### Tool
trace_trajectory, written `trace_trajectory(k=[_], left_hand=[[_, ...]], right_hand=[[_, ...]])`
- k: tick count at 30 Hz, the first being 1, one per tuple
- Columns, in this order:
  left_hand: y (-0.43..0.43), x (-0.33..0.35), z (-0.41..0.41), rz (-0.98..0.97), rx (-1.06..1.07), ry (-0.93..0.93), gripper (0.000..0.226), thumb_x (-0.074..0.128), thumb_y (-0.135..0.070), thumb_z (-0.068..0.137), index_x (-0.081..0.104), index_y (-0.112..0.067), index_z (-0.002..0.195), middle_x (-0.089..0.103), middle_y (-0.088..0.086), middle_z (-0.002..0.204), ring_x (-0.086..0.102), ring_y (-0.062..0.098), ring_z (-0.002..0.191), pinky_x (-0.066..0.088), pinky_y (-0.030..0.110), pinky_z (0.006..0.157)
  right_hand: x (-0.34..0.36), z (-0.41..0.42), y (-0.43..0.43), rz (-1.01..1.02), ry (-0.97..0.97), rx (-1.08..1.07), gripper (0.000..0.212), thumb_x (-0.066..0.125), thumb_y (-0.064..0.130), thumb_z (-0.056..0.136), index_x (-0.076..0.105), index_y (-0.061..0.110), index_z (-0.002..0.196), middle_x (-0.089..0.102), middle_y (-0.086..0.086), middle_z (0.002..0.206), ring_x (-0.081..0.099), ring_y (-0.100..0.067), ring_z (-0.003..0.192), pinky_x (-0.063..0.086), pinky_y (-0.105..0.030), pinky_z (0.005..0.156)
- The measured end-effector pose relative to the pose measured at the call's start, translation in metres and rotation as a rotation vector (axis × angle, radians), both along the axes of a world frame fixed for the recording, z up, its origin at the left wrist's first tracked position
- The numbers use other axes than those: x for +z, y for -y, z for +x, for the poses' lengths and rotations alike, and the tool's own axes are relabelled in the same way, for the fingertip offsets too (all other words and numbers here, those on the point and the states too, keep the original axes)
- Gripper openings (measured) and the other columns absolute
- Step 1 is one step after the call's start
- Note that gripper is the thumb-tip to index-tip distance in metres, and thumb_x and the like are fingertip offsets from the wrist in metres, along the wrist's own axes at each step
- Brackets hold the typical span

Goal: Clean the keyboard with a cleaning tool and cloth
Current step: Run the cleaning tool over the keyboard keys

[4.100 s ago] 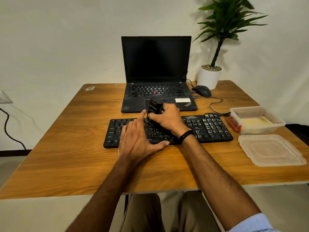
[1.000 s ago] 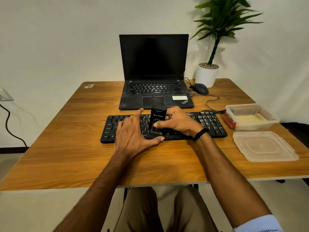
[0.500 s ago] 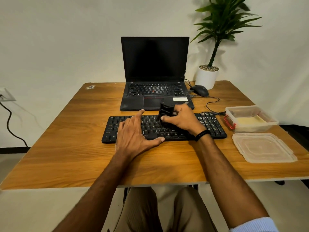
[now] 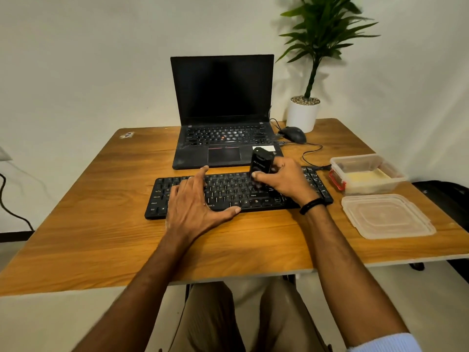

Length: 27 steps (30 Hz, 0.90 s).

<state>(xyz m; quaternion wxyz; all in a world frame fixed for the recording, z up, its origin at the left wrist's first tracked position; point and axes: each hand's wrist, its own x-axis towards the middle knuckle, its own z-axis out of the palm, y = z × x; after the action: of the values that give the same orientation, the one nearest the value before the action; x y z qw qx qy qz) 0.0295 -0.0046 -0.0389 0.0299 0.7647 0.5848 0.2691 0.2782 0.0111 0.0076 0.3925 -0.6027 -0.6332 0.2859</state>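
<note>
My left hand [image 4: 195, 209] lies flat, fingers spread, on the black keyboard [image 4: 228, 191]; my right hand [image 4: 284, 180] grips a blocky black cleaning tool [image 4: 260, 161] upright on its keys; grainy wooden desk [image 4: 101, 224] beneath.

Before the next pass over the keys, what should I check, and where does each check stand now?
1. Right hand grips the tool: ok.
2. Left hand lies flat on the keyboard, steadying it: ok.
3. Tool tip on the keys: cannot tell, the right hand hides it.
4. Cloth ready: cannot tell; a pale thing lies in the container.
5. Container open, lid beside it: ok.
</note>
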Motion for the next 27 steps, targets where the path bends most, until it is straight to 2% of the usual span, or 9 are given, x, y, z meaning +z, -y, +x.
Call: trace_trajectory(k=[2,5,6,10,14,18,21,25,27], left_hand=[[0.0,0.001,0.0,0.005,-0.002,0.003,0.13,0.048,-0.104,0.057,0.021,-0.026,0.157,0.056,0.006,0.141,0.051,0.025,0.128,0.033,0.048,0.115],[0.0,0.001,0.0,0.006,-0.003,0.0,0.13,0.047,-0.104,0.058,0.021,-0.026,0.157,0.055,0.006,0.141,0.051,0.025,0.127,0.033,0.048,0.114],[0.0,0.001,0.0,0.004,-0.003,0.0,0.13,0.047,-0.104,0.058,0.021,-0.026,0.158,0.055,0.007,0.141,0.051,0.025,0.127,0.033,0.048,0.114],[-0.001,0.001,0.0,0.004,0.004,0.001,0.129,0.049,-0.104,0.057,0.021,-0.026,0.157,0.055,0.006,0.142,0.052,0.025,0.127,0.034,0.048,0.114],[0.0,0.002,0.001,-0.005,0.003,0.006,0.13,0.048,-0.104,0.057,0.02,-0.027,0.157,0.055,0.007,0.143,0.051,0.025,0.128,0.033,0.049,0.115],[0.0,0.002,0.001,-0.001,0.004,-0.001,0.129,0.049,-0.103,0.057,0.02,-0.027,0.157,0.054,0.006,0.143,0.051,0.025,0.128,0.032,0.048,0.115],[0.0,0.002,0.0,-0.002,-0.001,0.008,0.129,0.049,-0.103,0.057,0.021,-0.027,0.157,0.055,0.007,0.142,0.052,0.025,0.127,0.033,0.049,0.115],[0.001,0.002,0.0,0.004,0.006,0.006,0.128,0.052,-0.102,0.058,0.022,-0.027,0.156,0.056,0.006,0.141,0.052,0.024,0.126,0.033,0.047,0.114],[0.001,0.002,0.0,0.003,0.007,0.005,0.126,0.054,-0.102,0.059,0.023,-0.028,0.156,0.057,0.005,0.138,0.052,0.023,0.124,0.033,0.046,0.113]], right_hand=[[0.002,0.005,-0.005,0.03,0.06,-0.073,0.033,0.081,0.026,0.08,0.068,0.016,0.109,0.069,0.01,0.101,0.068,-0.007,0.089,0.058,-0.023,0.074],[-0.003,0.014,-0.002,-0.206,-0.101,0.198,0.034,0.083,0.018,0.077,0.071,0.013,0.108,0.075,0.0,0.104,0.072,-0.016,0.098,0.058,-0.036,0.088],[-0.004,0.013,0.001,-0.202,-0.114,0.203,0.032,0.083,0.018,0.076,0.072,0.013,0.106,0.075,-0.001,0.104,0.071,-0.017,0.1,0.057,-0.036,0.088],[0.001,0.013,-0.001,0.063,0.035,-0.12,0.035,0.081,0.027,0.08,0.07,0.016,0.111,0.07,0.009,0.106,0.066,-0.008,0.096,0.056,-0.022,0.076],[-0.002,0.019,0.002,-0.123,-0.072,0.097,0.029,0.084,0.023,0.076,0.073,0.018,0.102,0.075,0.005,0.101,0.071,-0.013,0.095,0.059,-0.033,0.084],[0.001,0.019,0.003,0.067,0.017,-0.113,0.032,0.081,0.026,0.08,0.071,0.016,0.109,0.068,0.012,0.1,0.067,-0.007,0.092,0.053,-0.016,0.072],[-0.002,0.019,0.003,-0.102,-0.045,0.078,0.033,0.084,0.024,0.076,0.072,0.016,0.106,0.075,0.005,0.101,0.071,-0.011,0.093,0.059,-0.028,0.079],[0.0,0.018,0.004,0.05,-0.015,-0.105,0.036,0.08,0.026,0.081,0.068,0.018,0.114,0.069,0.011,0.106,0.066,-0.007,0.097,0.054,-0.019,0.076],[-0.001,0.018,0.004,-0.019,-0.08,-0.041,0.033,0.081,0.024,0.079,0.069,0.02,0.109,0.07,0.012,0.103,0.069,-0.006,0.096,0.057,-0.023,0.08]])
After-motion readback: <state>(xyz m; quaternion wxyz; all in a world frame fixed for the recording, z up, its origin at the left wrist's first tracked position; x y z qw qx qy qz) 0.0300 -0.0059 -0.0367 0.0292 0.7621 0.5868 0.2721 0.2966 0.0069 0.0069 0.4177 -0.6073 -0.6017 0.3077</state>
